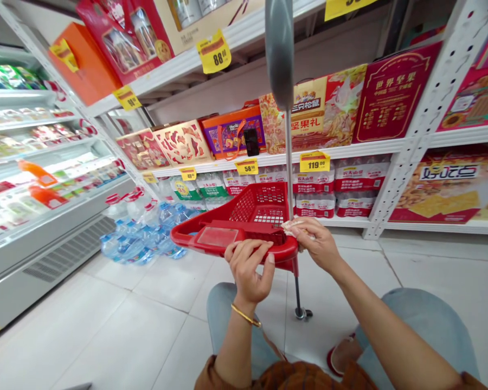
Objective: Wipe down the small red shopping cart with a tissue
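A red plastic shopping basket cart (264,194) stands in front of me, with a thick red rim (187,235) and a perforated wall. A thin metal pole (288,157) rises on its right side to a grey handle (279,54). My left hand (250,268) is closed over the near rim, fingers on top and thumb pointing up, with a gold bangle on its wrist. My right hand (315,244) pinches a crumpled white cloth or tissue (295,227), pressing it at the rim's right corner near the pole's base. A caster (303,313) shows below on the floor.
Shelves ahead hold gift boxes (305,119), yellow price tags (315,161) and packs of bottled water (315,205). Shrink-wrapped blue bottles (140,241) lie on the floor at left, beside an open refrigerated case (52,271). A black phone (251,142) leans on the shelf. My bent knees flank the cart.
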The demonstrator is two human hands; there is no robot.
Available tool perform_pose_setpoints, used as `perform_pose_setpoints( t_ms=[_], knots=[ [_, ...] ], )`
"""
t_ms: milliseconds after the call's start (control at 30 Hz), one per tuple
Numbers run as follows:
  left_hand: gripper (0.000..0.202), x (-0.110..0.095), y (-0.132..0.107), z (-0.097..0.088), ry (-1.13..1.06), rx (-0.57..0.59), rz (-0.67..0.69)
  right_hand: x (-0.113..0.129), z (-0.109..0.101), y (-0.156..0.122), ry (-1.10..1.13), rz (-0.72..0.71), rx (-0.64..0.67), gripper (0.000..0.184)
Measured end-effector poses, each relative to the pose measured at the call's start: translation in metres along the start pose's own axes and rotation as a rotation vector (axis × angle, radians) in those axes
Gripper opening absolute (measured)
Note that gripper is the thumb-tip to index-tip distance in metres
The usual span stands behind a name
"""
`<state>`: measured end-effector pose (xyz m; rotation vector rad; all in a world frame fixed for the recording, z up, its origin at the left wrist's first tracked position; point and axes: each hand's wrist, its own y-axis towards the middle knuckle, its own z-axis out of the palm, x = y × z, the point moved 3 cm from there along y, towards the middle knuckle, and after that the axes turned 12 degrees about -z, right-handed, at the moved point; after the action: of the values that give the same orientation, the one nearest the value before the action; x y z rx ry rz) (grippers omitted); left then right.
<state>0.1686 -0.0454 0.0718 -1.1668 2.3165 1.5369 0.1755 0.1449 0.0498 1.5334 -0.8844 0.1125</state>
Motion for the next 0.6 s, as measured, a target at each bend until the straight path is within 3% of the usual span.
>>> perform_pose_setpoints(
  t_ms=[167,433,600],
  knots=[
    [0.021,0.006,0.000,-0.007,-0.003,0.019,-0.017,-0.002,0.006,-0.005,0.013,0.000,-0.031,0.018],
    [0.019,0.013,0.002,-0.023,-0.017,0.025,0.012,0.019,0.018,-0.012,-0.072,0.010,-0.095,0.016],
    [0.018,0.003,-0.001,-0.031,0.113,0.014,-0.002,0.027,0.021,-0.017,-0.118,-0.005,-0.088,0.012]
  ],
)
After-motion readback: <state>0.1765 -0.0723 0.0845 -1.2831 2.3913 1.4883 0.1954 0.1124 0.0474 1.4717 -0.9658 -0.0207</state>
